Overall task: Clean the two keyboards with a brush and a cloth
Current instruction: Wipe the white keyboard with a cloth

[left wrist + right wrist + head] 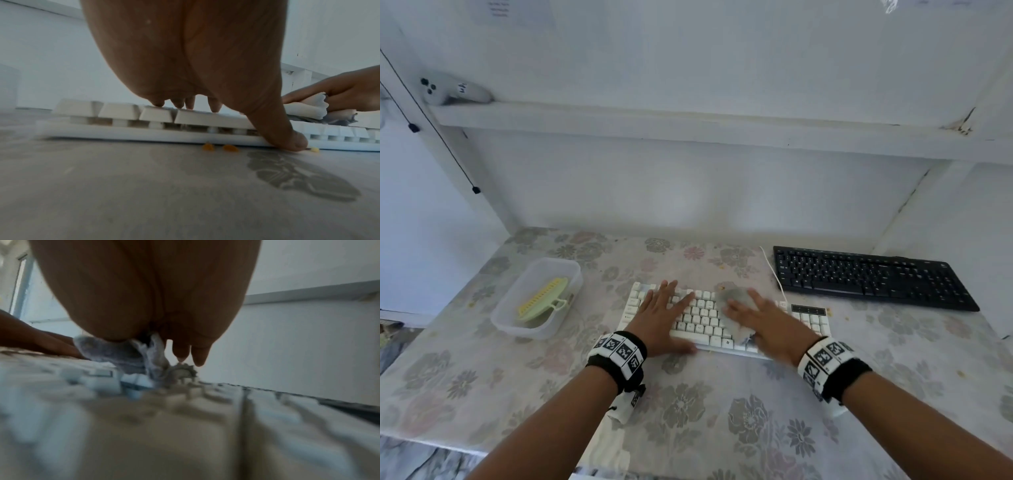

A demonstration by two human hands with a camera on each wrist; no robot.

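A white keyboard (702, 318) lies in the middle of the flowered table. My left hand (661, 308) lies flat on its left half with straight fingers, and the thumb (287, 138) touches the table at the keyboard's (123, 112) front edge. My right hand (763, 318) presses a grey cloth (732, 298) onto the middle keys with its fingers stretched out. The cloth (115, 352) is bunched under that palm (164, 305). A black keyboard (869, 277) lies at the back right. The yellow-green brush (544, 298) lies in a clear plastic tub (517, 325) at the left.
Orange crumbs (230, 148) lie on the table by the white keyboard's front edge. A white cable (774, 270) runs between the two keyboards. A white shelf (688, 126) overhangs the back, with a game controller (453, 90) on its left end.
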